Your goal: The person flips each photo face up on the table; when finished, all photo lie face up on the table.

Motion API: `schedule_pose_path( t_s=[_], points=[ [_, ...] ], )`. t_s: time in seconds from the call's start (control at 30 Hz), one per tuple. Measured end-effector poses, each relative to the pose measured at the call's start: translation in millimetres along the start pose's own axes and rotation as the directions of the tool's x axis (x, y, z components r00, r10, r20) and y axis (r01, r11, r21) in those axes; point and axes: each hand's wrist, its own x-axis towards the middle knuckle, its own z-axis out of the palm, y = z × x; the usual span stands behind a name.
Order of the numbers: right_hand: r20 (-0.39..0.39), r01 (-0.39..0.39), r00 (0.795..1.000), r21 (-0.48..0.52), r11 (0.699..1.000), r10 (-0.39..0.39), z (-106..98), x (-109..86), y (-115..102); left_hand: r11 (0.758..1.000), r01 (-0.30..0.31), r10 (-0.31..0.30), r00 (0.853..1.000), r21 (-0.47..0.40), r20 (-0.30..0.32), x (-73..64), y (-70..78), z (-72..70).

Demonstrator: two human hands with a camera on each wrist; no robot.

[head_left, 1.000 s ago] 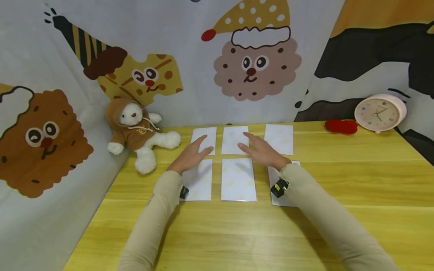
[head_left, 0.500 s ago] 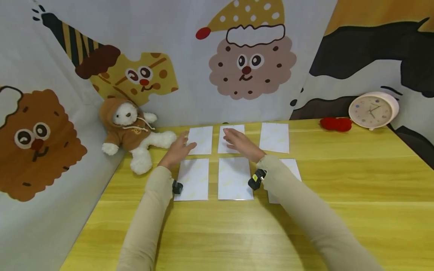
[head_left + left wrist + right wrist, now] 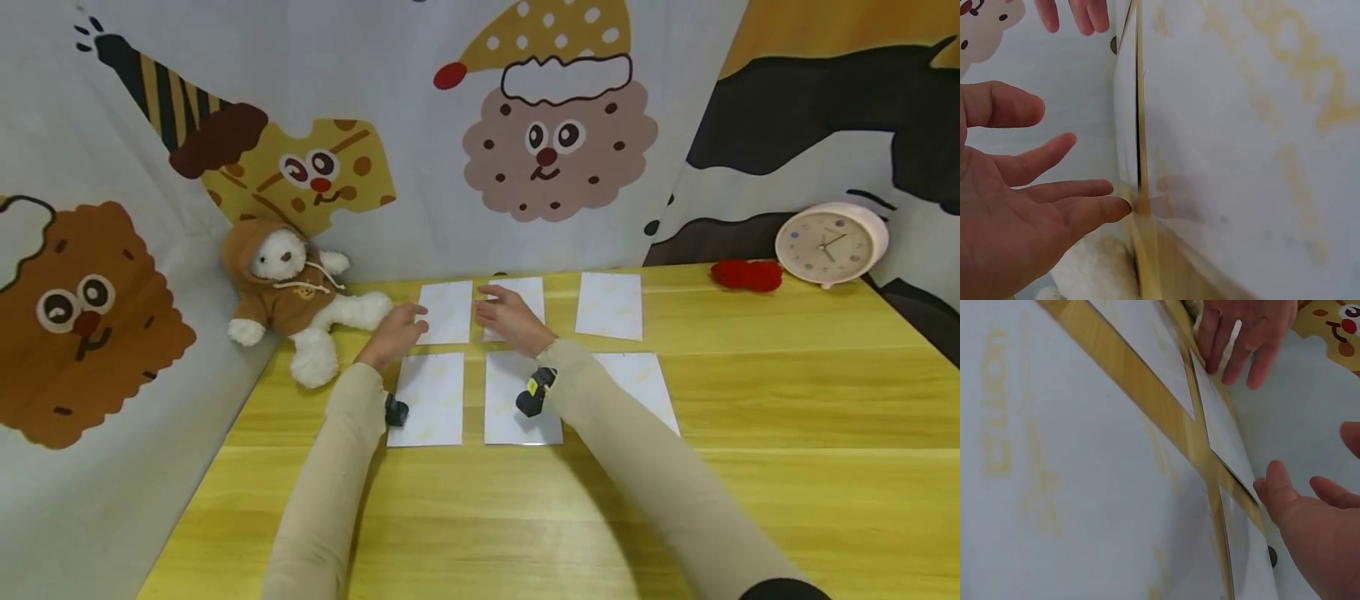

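Six-sided rows aside, white rectangular cards with faint yellow marks lie flat in two rows. My left hand (image 3: 393,335) is at the left edge of the back-left card (image 3: 450,318), its fingers loosely bent and holding nothing. My right hand (image 3: 517,322) hovers over the back-middle card (image 3: 531,293), partly covering it, with its fingertips toward the back-left card's right edge. In the left wrist view the left hand (image 3: 1029,200) has its fingers spread, little fingertip close to a card edge. The right wrist view shows the right hand (image 3: 1316,519) with nothing in its fingers.
A plush toy (image 3: 288,292) in a brown hoodie sits at the back left. A red soft object (image 3: 746,275) and a pink clock (image 3: 828,246) stand at the back right. More cards include the front-left card (image 3: 431,392) and back-right card (image 3: 609,306). A printed curtain hangs behind the table.
My right hand has moved left across the back-middle card, uncovering more of the front-right card. The left hand has shifted left from over the back-left card to its left edge.
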Motion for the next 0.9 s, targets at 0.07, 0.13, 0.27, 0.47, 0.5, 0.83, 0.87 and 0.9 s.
schedule_pose_path(
  t_s=[0.07, 0.13, 0.27, 0.47, 0.5, 0.83, 0.87, 0.9],
  points=[
    [-0.011, -0.012, 1.000, -0.085, 0.996, 0.011, 3.3, 1.8, 1.9, 1.000, 0.015, -0.015, 1.000, -0.017, 0.008, 1.6, 0.8, 0.2],
    [-0.020, -0.031, 0.999, -0.179, 0.983, 0.028, 6.6, 2.8, 2.8, 0.999, 0.037, -0.036, 0.999, -0.040, 0.018, 2.6, 1.7, 0.1],
    [-0.028, -0.073, 0.997, -0.255, 0.964, 0.069, 13.4, 2.7, 1.3, 0.995, 0.064, -0.062, 0.998, -0.081, 0.022, 4.7, 3.5, -1.0],
    [-0.040, -0.149, 0.989, -0.196, 0.969, 0.144, 18.7, 3.6, -1.5, 0.993, 0.086, -0.084, 0.996, -0.078, 0.022, 7.5, 5.4, -0.4],
    [-0.042, -0.154, 0.988, -0.176, 0.972, 0.148, 19.2, 4.5, -1.2, 0.994, 0.088, -0.087, 0.996, -0.067, 0.020, 7.7, 6.0, 0.2],
    [-0.084, -0.170, 0.983, -0.083, 0.982, 0.163, 22.7, 7.3, -3.6, 0.996, 0.083, -0.083, 0.997, 0.038, -0.005, 7.8, 15.2, 9.2],
    [-0.089, -0.163, 0.984, -0.068, 0.984, 0.157, 22.7, 7.8, -4.2, 0.996, 0.072, -0.072, 0.997, 0.053, -0.006, 9.1, 16.0, 10.6],
    [-0.093, -0.157, 0.984, -0.058, 0.986, 0.151, 22.7, 8.1, -4.8, 0.996, 0.057, -0.056, 0.998, 0.069, -0.005, 10.6, 16.5, 12.0]
  ],
)
